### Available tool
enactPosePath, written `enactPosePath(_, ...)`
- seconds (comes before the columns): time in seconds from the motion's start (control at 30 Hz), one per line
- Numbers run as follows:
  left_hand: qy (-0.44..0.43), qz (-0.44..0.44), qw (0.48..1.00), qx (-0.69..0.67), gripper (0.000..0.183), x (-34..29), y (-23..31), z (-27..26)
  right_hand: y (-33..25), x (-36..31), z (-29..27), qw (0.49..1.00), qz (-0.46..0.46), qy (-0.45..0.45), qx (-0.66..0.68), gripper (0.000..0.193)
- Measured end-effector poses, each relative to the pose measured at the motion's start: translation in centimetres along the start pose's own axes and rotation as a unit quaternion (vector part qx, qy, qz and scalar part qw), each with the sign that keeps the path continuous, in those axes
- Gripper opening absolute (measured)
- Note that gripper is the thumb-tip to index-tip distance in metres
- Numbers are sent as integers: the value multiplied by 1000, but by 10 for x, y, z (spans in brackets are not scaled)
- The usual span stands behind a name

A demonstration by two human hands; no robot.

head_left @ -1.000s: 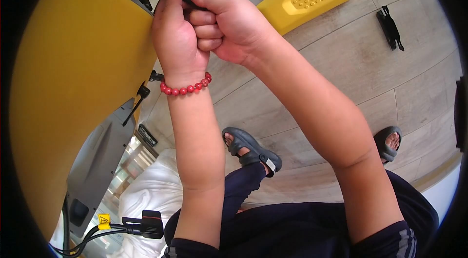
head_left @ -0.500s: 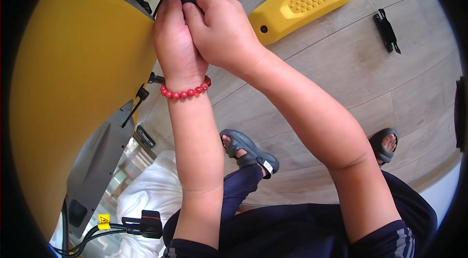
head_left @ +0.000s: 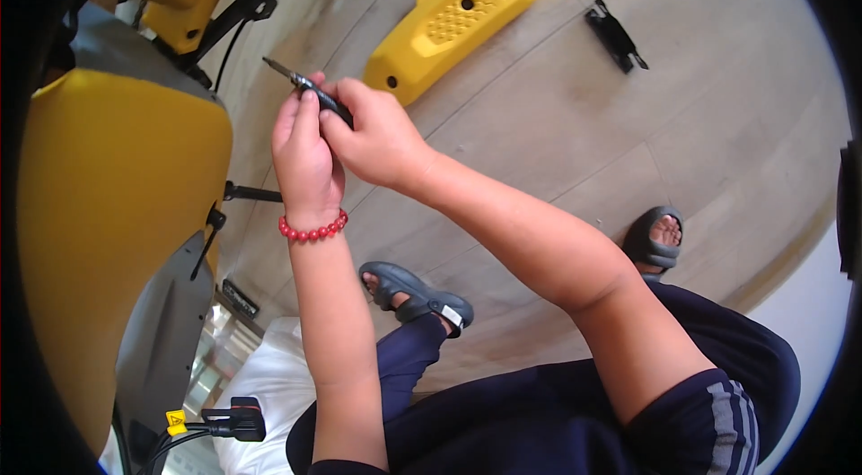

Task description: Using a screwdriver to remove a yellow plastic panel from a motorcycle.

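A screwdriver [head_left: 334, 105] with a black handle and a thin metal shaft is in both my hands, its tip pointing up and left into open air. My left hand [head_left: 305, 152] closes around the front of the handle near the shaft; a red bead bracelet is on that wrist. My right hand [head_left: 377, 136] wraps the rear of the handle, the thumb lying along it. The tip is apart from the yellow part [head_left: 184, 8] with a screw hole, which sits on a black frame at the upper left.
A large yellow panel [head_left: 135, 197] with grey parts fills the left side. On the floor lie a yellow cover [head_left: 409, 57] with a bumpy patch and a black bracket [head_left: 615, 37]. Cables with a black connector [head_left: 244, 421] hang at the lower left, by white cloth [head_left: 269, 367].
Both hands have drawn the screwdriver back from the yellow part with the screw hole; its tip is now free. The whole view has shifted, so the floor things appear further left.
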State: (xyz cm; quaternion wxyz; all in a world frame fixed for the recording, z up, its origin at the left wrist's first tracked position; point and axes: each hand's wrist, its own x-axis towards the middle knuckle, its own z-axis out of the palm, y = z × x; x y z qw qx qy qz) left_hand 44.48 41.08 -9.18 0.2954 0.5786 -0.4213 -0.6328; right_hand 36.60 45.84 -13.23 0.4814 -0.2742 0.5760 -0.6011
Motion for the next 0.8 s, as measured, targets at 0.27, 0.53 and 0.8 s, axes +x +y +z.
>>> enactPosePath(0.27,-36,-63,992,102,22,-4,-40,13,20,-9,-23,984,174,-21,-17,27)
enactPosePath(0.53,-28,-119,969,213,22,-51,-25,19,6,-51,-8,940,338,54,3,38)
enactPosePath(0.8,-100,-373,844,372,40,-207,1,32,-35,-186,-57,858,430,-220,-173,43)
